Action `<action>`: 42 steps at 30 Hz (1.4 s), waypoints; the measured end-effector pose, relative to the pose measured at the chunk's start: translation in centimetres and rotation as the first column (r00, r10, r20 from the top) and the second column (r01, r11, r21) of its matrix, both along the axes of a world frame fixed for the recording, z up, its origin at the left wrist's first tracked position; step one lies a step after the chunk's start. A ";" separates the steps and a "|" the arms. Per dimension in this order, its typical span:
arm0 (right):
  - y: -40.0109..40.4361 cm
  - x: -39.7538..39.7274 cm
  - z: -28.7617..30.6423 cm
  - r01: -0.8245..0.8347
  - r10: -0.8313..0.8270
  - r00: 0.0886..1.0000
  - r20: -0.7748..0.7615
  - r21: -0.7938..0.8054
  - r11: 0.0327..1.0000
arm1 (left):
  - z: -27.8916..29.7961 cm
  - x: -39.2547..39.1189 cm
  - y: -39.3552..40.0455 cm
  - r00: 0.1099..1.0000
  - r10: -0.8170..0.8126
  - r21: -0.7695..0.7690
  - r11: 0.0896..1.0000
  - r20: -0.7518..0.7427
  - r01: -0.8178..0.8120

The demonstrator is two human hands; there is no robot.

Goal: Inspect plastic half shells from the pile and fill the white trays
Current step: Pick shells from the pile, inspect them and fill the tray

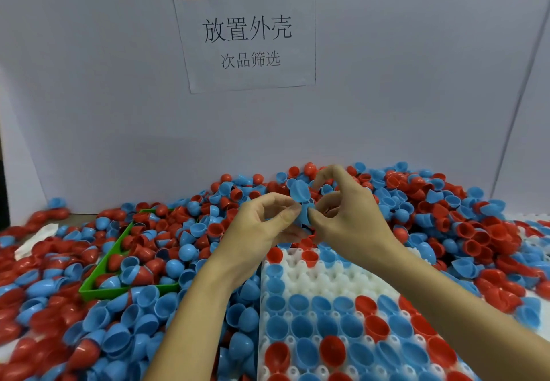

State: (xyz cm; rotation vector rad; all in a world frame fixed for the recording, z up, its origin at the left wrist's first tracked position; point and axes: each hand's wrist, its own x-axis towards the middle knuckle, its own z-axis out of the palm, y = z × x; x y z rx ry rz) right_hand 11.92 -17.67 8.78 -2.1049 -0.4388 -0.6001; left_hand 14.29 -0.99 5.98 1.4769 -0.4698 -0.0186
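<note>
Two blue half shells held mid-air, pinched between left hand and right hand fingertips. I judge right nearer; white tray lies at 6 o'clock below.

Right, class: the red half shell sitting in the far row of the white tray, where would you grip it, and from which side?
Pinch the rim of the red half shell from above. It sits mouth up in its pocket of the white tray, so the thin rim is exposed, while the rounded bottom is sunk in the pocket.
</note>
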 end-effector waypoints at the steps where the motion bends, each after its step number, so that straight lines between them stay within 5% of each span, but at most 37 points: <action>1: 0.0 0.0 -0.2 0.006 -0.004 0.998 0.055 -0.025 1.000 | 0.0 0.0 0.0 0.999 -0.030 -0.031 0.999 -0.039 0.029; 6: -0.1 0.7 -1.0 0.084 -0.037 0.980 0.196 -0.242 0.967 | -0.4 0.0 1.0 0.984 -0.091 -0.018 0.996 -0.152 0.089; 10: -0.5 1.9 -1.6 0.030 -0.059 0.997 -0.044 -0.480 0.877 | -0.4 0.7 3.1 0.958 0.285 0.158 0.948 -0.034 -0.277; 12: -0.2 2.4 -2.3 -0.070 -0.057 0.980 -0.189 -0.605 0.793 | -0.2 1.3 4.7 0.896 0.445 0.130 0.888 -0.003 -0.440; 19: 2.9 3.0 -3.7 -0.205 -0.153 0.930 -0.333 -0.820 0.534 | 0.1 1.6 7.6 0.830 0.557 0.030 0.830 -0.019 -0.557; 24: 4.0 2.9 -3.2 -0.243 -0.156 0.927 -0.341 -0.863 0.443 | -0.3 1.1 7.9 0.887 0.411 0.466 0.755 0.210 -0.460; 29: 3.2 2.9 -3.0 -0.316 -0.171 0.883 -0.437 -0.823 0.472 | -0.9 0.7 5.9 0.979 0.159 0.789 0.583 0.124 -0.195; 33: 0.4 3.7 -2.9 -0.190 -0.089 0.928 -0.361 -0.666 0.721 | -1.6 0.8 5.3 0.984 0.151 0.882 0.447 0.091 -0.150; 37: -3.6 5.9 -2.6 0.103 -0.251 0.936 -0.248 -0.490 0.866 | -2.0 1.1 5.1 0.975 0.190 0.893 0.408 0.118 -0.188; 42: -9.3 10.4 -3.8 0.493 -0.684 0.662 -0.307 -0.509 0.706 | -2.1 1.2 5.3 0.971 0.203 0.866 0.457 0.122 -0.205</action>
